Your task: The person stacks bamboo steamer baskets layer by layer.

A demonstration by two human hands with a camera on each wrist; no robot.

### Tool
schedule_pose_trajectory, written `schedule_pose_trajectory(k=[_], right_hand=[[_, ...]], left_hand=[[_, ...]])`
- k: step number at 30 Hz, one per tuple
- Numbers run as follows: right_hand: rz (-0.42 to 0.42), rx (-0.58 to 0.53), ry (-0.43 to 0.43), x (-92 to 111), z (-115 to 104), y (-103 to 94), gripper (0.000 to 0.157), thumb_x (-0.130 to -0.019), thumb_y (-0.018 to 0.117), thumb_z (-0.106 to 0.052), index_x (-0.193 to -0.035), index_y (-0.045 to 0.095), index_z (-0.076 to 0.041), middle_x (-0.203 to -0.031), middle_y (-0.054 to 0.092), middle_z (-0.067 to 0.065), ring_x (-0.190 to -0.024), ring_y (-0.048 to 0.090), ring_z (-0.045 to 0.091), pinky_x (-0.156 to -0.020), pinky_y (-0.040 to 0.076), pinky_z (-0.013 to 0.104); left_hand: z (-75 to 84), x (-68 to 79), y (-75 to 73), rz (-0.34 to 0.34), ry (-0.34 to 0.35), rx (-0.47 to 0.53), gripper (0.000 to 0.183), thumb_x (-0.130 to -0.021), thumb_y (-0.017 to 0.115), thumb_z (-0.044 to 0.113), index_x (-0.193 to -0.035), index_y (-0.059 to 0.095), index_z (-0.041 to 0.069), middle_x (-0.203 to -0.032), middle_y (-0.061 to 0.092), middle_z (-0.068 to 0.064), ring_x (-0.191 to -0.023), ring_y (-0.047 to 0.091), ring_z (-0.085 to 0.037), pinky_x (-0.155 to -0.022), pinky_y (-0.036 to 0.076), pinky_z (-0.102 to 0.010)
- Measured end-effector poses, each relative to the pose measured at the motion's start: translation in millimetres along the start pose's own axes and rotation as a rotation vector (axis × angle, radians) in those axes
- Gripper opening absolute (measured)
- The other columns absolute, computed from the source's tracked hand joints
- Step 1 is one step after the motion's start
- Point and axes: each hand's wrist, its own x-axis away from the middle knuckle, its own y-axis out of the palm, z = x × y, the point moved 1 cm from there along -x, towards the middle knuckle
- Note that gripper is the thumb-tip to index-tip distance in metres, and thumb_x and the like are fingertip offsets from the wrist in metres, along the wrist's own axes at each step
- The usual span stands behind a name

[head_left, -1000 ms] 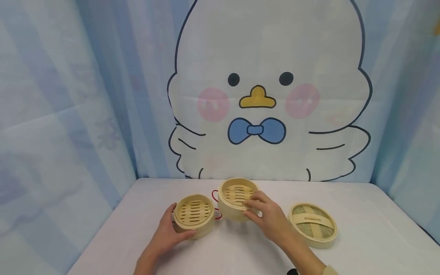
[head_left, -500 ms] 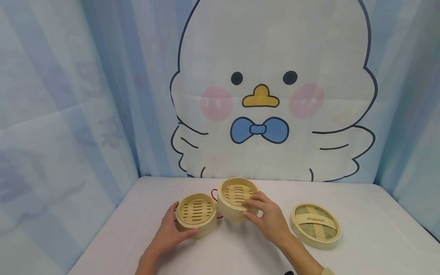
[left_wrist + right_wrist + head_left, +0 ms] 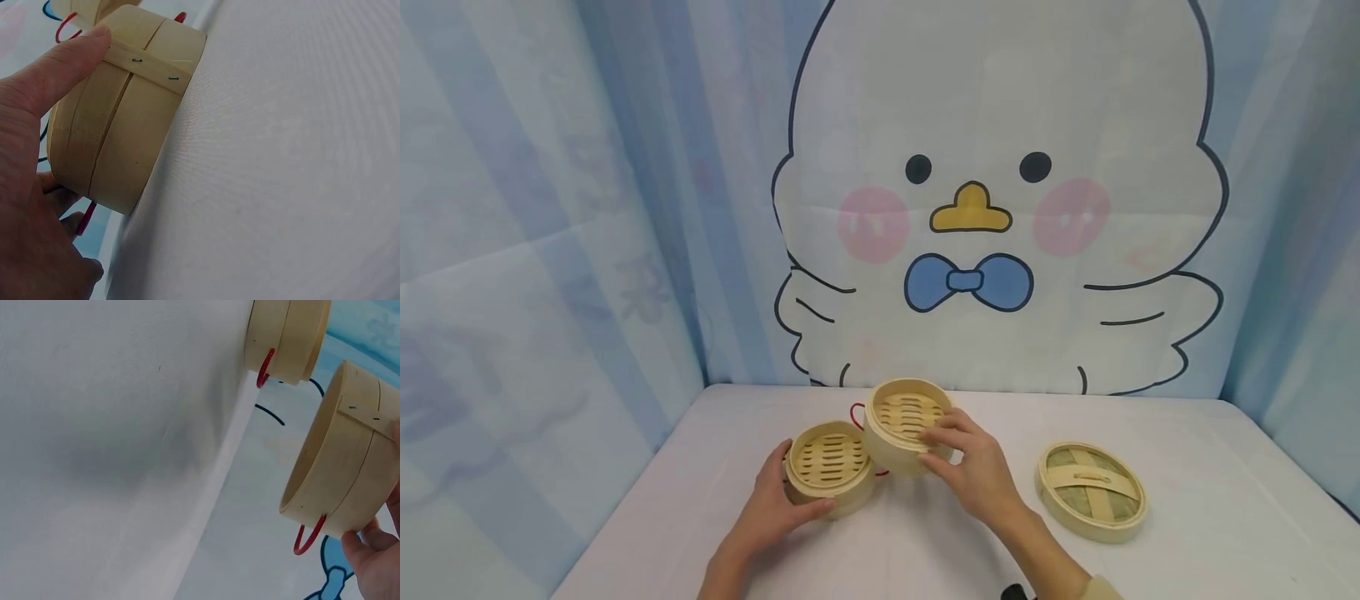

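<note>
My left hand [image 3: 769, 507] grips a round bamboo steamer basket [image 3: 829, 460] with a slatted floor, which stands on the white table. In the left wrist view the thumb presses the side of this basket [image 3: 125, 119]. A second bamboo steamer basket [image 3: 908, 415] hangs in the air just behind and right of the first, slightly tilted. My right hand [image 3: 979, 468] pinches its rim and side. The right wrist view shows the raised basket [image 3: 350, 456] off the table, its hollow underside visible and a red loop handle [image 3: 309, 536] on its side.
A round bamboo steamer lid [image 3: 1093, 490] with a strap across its top lies on the table at the right. The white table [image 3: 1195, 467] ends at a hanging cloth [image 3: 962, 333] printed with a bird. A black object [image 3: 1013, 592] shows partly below the right forearm.
My right hand has carried the raised basket leftward and slightly up, closer over the left basket's edge. The left hand keeps its hold, and the head view has shifted a little.
</note>
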Motion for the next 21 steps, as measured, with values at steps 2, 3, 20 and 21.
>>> schedule_pose_trajectory(k=[2, 3, 20, 21], right_hand=[[-0.004, -0.004, 0.020, -1.9, -1.3, 1.6, 0.027, -0.064, 0.084, -0.005, -0.088, 0.074, -0.012, -0.097, 0.061, -0.004, -0.111, 0.054, 0.030, -0.093, 0.044, 0.040], [-0.007, -0.007, 0.029, -3.0, -1.9, 2.6, 0.026, -0.065, 0.084, -0.005, -0.088, 0.074, -0.012, -0.097, 0.061, -0.005, -0.113, 0.053, 0.030, -0.095, 0.043, 0.040], [-0.050, -0.083, 0.101, -16.6, -19.3, 28.4, 0.025, -0.067, 0.083, -0.004, -0.089, 0.074, -0.012, -0.097, 0.058, -0.010, -0.113, 0.052, 0.021, -0.094, 0.044, 0.036], [-0.053, -0.080, 0.104, -16.7, -19.8, 29.9, 0.025, -0.068, 0.082, -0.004, -0.089, 0.073, -0.012, -0.097, 0.059, -0.010, -0.115, 0.051, 0.023, -0.096, 0.043, 0.037]], left_hand=[[-0.6, -0.3, -0.2, -0.001, 0.011, 0.010, 0.120, -0.060, 0.083, 0.052, -0.145, 0.015, 0.002, -0.147, 0.022, -0.023, -0.135, 0.019, -0.038, -0.106, 0.019, -0.056], [-1.0, -0.5, -0.3, 0.000, 0.016, 0.014, 0.120, -0.061, 0.083, 0.052, -0.145, 0.015, 0.002, -0.147, 0.021, -0.023, -0.135, 0.019, -0.038, -0.107, 0.019, -0.055], [-1.9, -0.6, -1.3, -0.010, 0.005, 0.074, 0.119, -0.061, 0.084, 0.049, -0.146, 0.015, 0.002, -0.147, 0.021, -0.023, -0.135, 0.019, -0.038, -0.106, 0.020, -0.056], [-1.9, -0.8, -1.0, -0.010, 0.005, 0.076, 0.119, -0.061, 0.084, 0.049, -0.146, 0.015, 0.001, -0.147, 0.021, -0.023, -0.135, 0.020, -0.038, -0.106, 0.020, -0.056]])
